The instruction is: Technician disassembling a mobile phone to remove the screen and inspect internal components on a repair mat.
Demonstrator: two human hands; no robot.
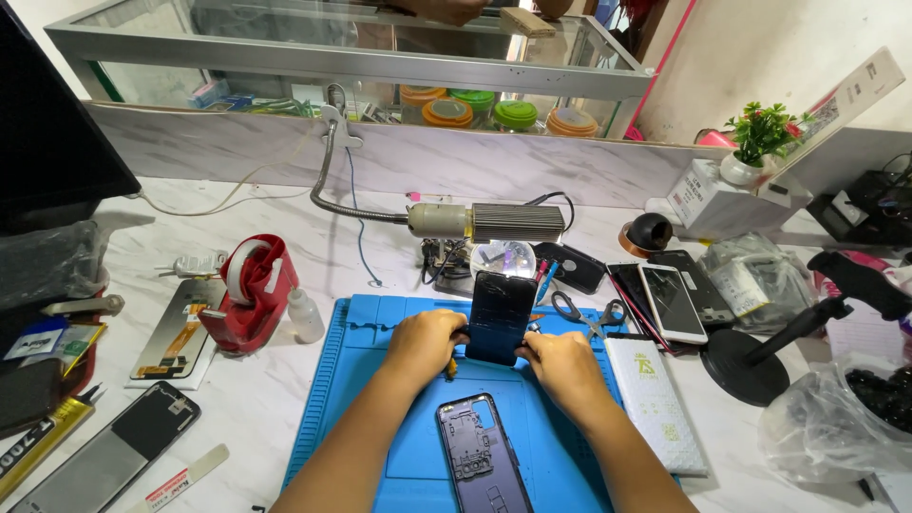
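My left hand (425, 344) and my right hand (562, 366) both grip a dark phone screen panel (501, 313), held tilted up above the blue work mat (380, 380). The left hand clasps its left lower edge, and a small yellowish tool tip pokes out below that hand. The right hand clasps the panel's right lower corner. An opened dark blue phone body (480, 456) lies flat on the mat between my forearms, insides facing up.
A gooseneck lamp (494, 222) hangs just beyond the panel. Scissors (579, 312), a white pouch (655, 404) and several phones (670, 299) lie right. A red tape dispenser (249, 290), small bottle (305, 316) and spare screens (176, 337) lie left. Black stand (760, 347) at right.
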